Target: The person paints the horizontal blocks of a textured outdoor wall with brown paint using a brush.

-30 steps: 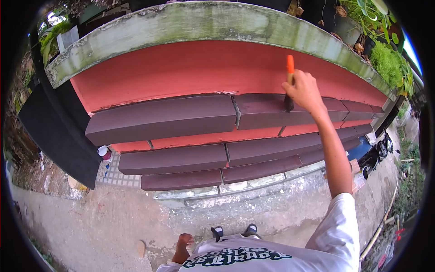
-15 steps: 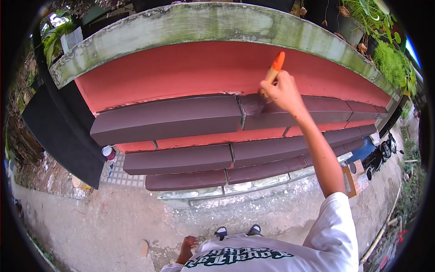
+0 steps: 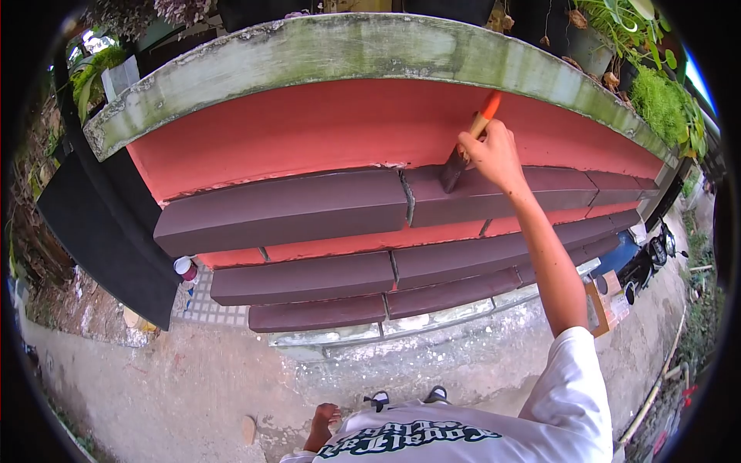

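My right hand (image 3: 492, 158) is closed round the handle of a paintbrush (image 3: 484, 116), which has an orange tip and wooden grip. The brush's dark bristles touch the top of a brown ledge block (image 3: 502, 193), just right of a vertical joint. Behind it stands a red wall (image 3: 309, 127). Low in the view, beside the white shirt, is my left hand (image 3: 327, 413). Its fingers are curled and too small to show whether anything lies in them.
A mossy concrete rim (image 3: 370, 50) runs above the wall, with plants (image 3: 660, 108) at the right. A paint can (image 3: 185, 268) stands at left on tiles. At right are a cardboard box (image 3: 606, 305) and a motorcycle (image 3: 656, 251).
My right hand and the brush have moved slightly right along the block. The brush, blurred before, now shows its dark bristles clearly. My left hand stays low beside the shirt.
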Demonstrator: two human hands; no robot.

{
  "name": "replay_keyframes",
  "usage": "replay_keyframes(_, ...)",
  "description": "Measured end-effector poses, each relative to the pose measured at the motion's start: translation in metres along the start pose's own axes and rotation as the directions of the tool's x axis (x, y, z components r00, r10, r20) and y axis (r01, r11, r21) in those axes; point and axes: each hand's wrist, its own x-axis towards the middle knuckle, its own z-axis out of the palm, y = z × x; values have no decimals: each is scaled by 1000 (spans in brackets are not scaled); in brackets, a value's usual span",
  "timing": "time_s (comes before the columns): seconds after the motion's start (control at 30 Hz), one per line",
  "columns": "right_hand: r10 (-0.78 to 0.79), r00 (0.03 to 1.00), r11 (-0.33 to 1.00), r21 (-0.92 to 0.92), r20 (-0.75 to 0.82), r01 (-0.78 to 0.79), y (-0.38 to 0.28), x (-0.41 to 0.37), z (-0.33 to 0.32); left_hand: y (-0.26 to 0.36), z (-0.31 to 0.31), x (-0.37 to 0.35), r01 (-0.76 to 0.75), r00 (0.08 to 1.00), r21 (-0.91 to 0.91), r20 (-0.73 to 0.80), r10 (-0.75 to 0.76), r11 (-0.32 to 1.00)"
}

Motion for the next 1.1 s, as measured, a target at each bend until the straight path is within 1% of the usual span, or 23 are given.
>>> replay_keyframes(0.07,66,998,958,277,20,-69,-10,-7,1,1,3,13,96,995,22,-5,-96,995)
replay_keyframes(0.1,77,995,883,459,67,-99,0,-4,13,1,3,15,147,989,36,-12,-147,988)
replay_keyframes(0.2,63,984,794,589,165,-150,-10,-8,29,-2,0,-13,13,997,16,76,-14,1000)
replay_keyframes(0.23,35,992,822,561,125,-100,-9,-9,36,-3,1,-18,-49,996,19,76,47,999)
replay_keyframes(0.33,18,987,935,346,159,-73,-3,-8,29,2,2,-12,-35,998,4,52,35,999)
replay_keyframes(0.37,7,991,939,339,135,-53,4,-6,28,4,2,-7,-37,998,12,47,36,999)
replay_keyframes(0.43,-18,997,997,79,70,13,17,5,15,5,2,1,-37,999,24,38,36,999)
replay_keyframes(0.47,-37,998,998,-57,41,39,20,8,12,2,2,2,-26,1000,43,16,25,999)
replay_keyframes(0.5,-16,999,995,-99,47,21,9,7,2,3,3,5,-16,1000,67,-4,16,998)
replay_keyframes(0.53,-13,999,999,-45,50,16,7,9,1,6,6,9,-9,1000,95,-21,11,995)
replay_keyframes(0.6,-6,999,998,66,53,3,2,13,0,-3,1,20,14,999,58,42,-17,998)
replay_keyframes(0.63,-15,1000,985,170,28,10,2,11,9,-5,-2,20,31,997,40,68,-33,999)
replay_keyframes(0.7,-8,998,923,385,57,-15,15,11,37,-12,-2,15,51,997,28,57,-53,998)
replay_keyframes(0.73,-9,997,877,479,74,-28,7,7,45,-13,-1,5,61,997,24,51,-62,998)
replay_keyframes(0.77,56,993,859,501,104,-101,1,0,46,-17,-4,-7,-43,993,10,113,41,999)
replay_keyframes(0.87,14,993,943,329,115,-51,17,2,35,-24,-8,-9,-204,961,27,198,194,979)
replay_keyframes(0.9,64,990,925,364,128,-107,18,1,29,-25,-8,-11,-242,949,40,217,228,969)
replay_keyframes(1.0,16,999,999,50,34,-18,29,7,3,-28,-10,-2,-306,932,83,226,281,948)
replay_keyframes(1.03,57,998,996,64,41,-60,29,8,-4,-29,-11,1,-322,928,99,227,294,941)
replay_keyframes(1.1,58,998,994,96,17,-60,24,8,-9,-29,-10,4,-363,915,128,236,327,923)
